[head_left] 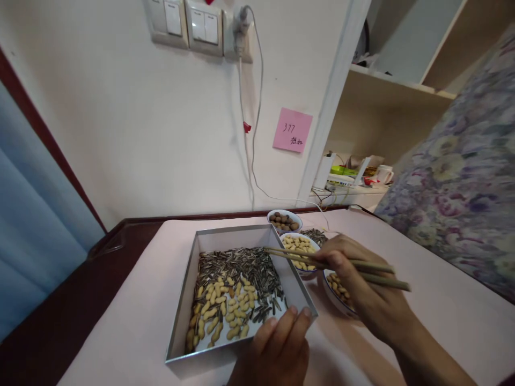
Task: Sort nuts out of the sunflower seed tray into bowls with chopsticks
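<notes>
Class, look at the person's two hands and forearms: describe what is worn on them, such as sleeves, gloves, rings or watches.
Both are bare. The left hand shows no glove or ring, with short plain nails. The right hand and its forearm show no sleeve, watch or bracelet.

Right hand [362, 284] grips chopsticks [333, 264]; left hand [277, 343] steadies metal tray [189, 284].

Chopstick tips extend leftward from the grip, over the tray's far right wall, above sunflower seeds [241, 265] and peanuts [225, 308]. Left fingertips rest on the tray's near right corner. Just beyond the grip: a bowl of peanuts [300, 246]; beneath it, a second bowl [336, 292]; farther off, a bowl of brown nuts [284, 220].
</notes>
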`<state>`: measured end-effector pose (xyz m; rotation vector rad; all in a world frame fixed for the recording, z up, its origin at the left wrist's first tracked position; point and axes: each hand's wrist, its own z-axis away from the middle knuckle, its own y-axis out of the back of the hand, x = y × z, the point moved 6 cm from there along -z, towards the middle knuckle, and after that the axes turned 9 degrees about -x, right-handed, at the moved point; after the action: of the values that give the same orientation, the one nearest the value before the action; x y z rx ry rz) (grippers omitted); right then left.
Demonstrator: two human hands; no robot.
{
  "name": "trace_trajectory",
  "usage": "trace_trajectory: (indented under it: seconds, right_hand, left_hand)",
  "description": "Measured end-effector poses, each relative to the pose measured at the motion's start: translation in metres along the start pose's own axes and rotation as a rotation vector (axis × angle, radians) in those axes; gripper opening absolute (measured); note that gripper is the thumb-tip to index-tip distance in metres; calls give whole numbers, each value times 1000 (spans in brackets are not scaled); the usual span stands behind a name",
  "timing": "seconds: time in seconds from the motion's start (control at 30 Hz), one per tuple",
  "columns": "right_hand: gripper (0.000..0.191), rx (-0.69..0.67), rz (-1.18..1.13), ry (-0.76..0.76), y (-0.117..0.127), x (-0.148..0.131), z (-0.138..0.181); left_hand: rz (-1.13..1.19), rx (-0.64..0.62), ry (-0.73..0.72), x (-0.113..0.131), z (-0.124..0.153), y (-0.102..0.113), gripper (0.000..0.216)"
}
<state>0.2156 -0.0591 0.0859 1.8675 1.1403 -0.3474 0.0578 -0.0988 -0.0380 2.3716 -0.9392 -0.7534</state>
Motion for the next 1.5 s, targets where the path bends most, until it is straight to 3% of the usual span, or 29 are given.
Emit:
trace_trajectory:
  seconds: [0.1, 0.23, 0.43, 0.63, 0.77, 0.9, 1.07, 1.2, 1.33, 1.5]
  right_hand:
    - [34, -174, 26, -22, -30, 3, -13]
    - [36, -277, 97, -35, -55, 15, -26]
    - [36, -315, 137, -25, -75, 35, -35]
    - [38, -287, 133, -21, -76, 37, -33]
    - [38, -258, 122, -23, -65, 25, -25]
    - [34, -165, 63, 7, -36, 2, -10]
    - [23, 187, 132, 52, 30, -12, 14]
    - [29, 480, 255, -37, 74, 7, 28]
    - [41, 467, 344, -236, 84, 33, 32]
    - [32, 436, 220, -154, 71, 24, 29]
  left_hand:
    - [-15, -6, 8, 1, 0, -1, 14]
    - [-17, 10, 8, 1, -1, 0, 20]
    - [-30, -4, -8, 0, 1, 0, 27]
    - [-48, -14, -26, 2, 2, -1, 27]
    - [-39, 12, 9, 0, -1, 2, 25]
    - [-17, 25, 8, -1, -2, 3, 26]
    - [22, 13, 17, -1, -1, 1, 22]
    - [32, 58, 21, 0, 1, 0, 23]
    - [36, 63, 16, 1, 1, 0, 21]
    - [30, 60, 18, 0, 1, 1, 20]
